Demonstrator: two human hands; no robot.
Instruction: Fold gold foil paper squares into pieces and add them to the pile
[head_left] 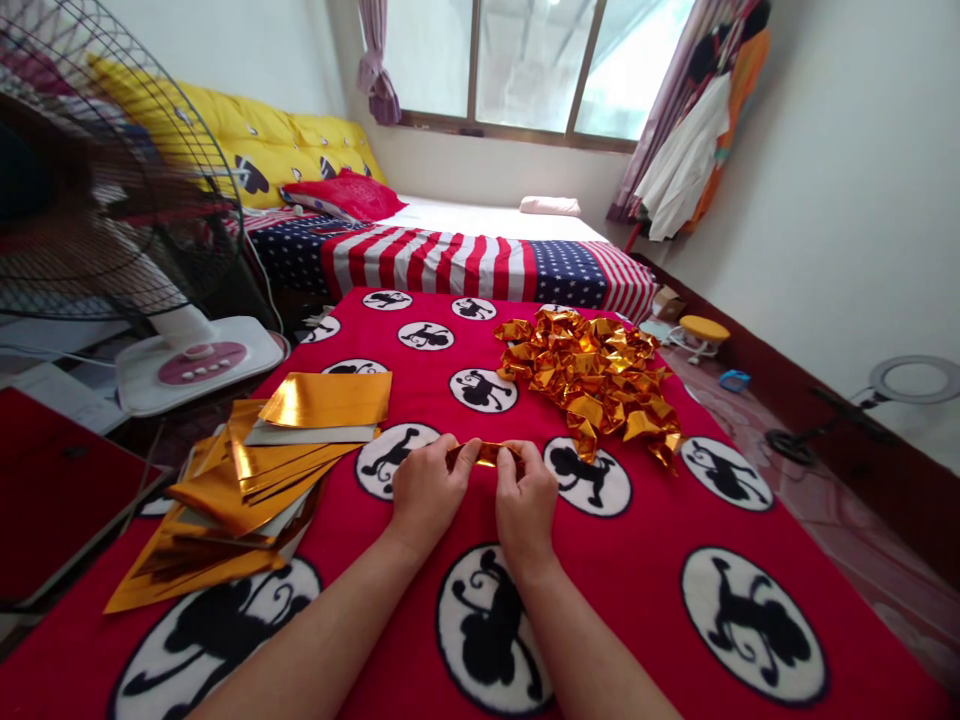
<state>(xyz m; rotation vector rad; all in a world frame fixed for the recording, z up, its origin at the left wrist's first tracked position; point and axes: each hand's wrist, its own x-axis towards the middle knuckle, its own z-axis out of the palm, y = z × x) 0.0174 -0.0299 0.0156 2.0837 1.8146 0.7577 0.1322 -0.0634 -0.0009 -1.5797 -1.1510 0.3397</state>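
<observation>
Between my two hands, low over the red cloth, is a narrow folded strip of shiny gold foil paper (487, 454). My left hand (433, 482) is closed on its left end, thumb on the near side. At the right end, my right hand (526, 490) pinches the same strip. Fingers partly cover both ends. To the left lies a loose stack of flat gold foil sheets (322, 400), some showing pale backs. A heap of folded gold foil pieces (592, 370) sits to the right, beyond my right hand.
The red cloth (630, 580) with round monkey prints covers the surface under my hands. On the left stands a fan (199, 350). Behind is a bed with a striped, starred cover (450, 262). A ring light (915, 380) and yellow stool (705, 327) are at the right.
</observation>
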